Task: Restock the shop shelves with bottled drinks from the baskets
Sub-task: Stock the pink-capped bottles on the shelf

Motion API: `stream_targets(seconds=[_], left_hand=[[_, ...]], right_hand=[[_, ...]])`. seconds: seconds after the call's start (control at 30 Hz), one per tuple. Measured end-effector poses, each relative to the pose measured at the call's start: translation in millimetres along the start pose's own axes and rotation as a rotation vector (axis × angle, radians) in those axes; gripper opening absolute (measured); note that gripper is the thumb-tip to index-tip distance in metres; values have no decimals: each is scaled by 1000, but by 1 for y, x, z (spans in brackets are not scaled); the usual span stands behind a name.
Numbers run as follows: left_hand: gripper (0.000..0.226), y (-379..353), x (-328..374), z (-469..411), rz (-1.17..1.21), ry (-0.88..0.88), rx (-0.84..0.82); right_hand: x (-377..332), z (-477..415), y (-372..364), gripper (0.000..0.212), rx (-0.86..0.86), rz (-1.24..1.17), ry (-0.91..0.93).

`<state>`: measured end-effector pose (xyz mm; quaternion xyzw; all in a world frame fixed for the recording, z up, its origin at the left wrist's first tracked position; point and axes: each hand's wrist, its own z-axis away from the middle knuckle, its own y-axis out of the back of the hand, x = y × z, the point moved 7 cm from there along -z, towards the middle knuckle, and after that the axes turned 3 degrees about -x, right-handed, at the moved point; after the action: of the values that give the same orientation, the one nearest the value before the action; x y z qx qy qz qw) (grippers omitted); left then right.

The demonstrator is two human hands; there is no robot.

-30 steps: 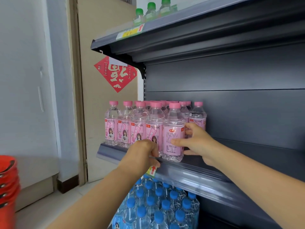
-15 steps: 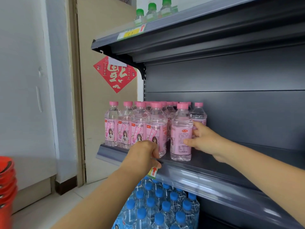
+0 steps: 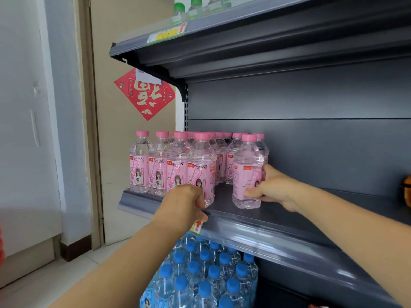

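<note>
Several pink-capped peach soda bottles (image 3: 160, 165) stand in rows at the left end of the grey middle shelf (image 3: 278, 232). My right hand (image 3: 274, 188) grips one more peach soda bottle (image 3: 246, 172), which stands upright on the shelf, a small gap to the right of the front row. My left hand (image 3: 185, 204) is closed over the shelf's front edge. Its fingers lie against the base of the rightmost front-row bottle (image 3: 201, 161) and its thumb rests on the price rail.
Blue-capped bottles (image 3: 200, 274) are packed on the shelf below. Green-capped bottles (image 3: 195, 5) stand on the top shelf. A red paper decoration (image 3: 144, 94) hangs on the wall at left. An orange object (image 3: 407, 192) sits at the far right, and red baskets (image 3: 1, 247) are at the left edge.
My right hand has slid its bottle to the right, away from the row, and turned it so the label faces forward. My left hand has stayed at the shelf edge.
</note>
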<state>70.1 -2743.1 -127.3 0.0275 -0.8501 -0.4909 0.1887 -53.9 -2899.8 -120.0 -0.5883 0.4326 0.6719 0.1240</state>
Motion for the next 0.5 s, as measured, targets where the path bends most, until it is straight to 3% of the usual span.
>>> stream_targets(seconds=[0.07,0.2,0.37,0.5], left_hand=[[31,-1,0,0,1,7,-5],[39,-2,-1,0,32,13,-8],[39,0,-5,-2,79,49,-13],[38,0,-5,-4,84,75,-25]], right_hand=[[2,-1,-3,76,6,51,4],[5,0,-8,70,-99,28,-57],[7,-13,-7,61,6,56,-34],[-1,-30,-21,72,72,107,-39]])
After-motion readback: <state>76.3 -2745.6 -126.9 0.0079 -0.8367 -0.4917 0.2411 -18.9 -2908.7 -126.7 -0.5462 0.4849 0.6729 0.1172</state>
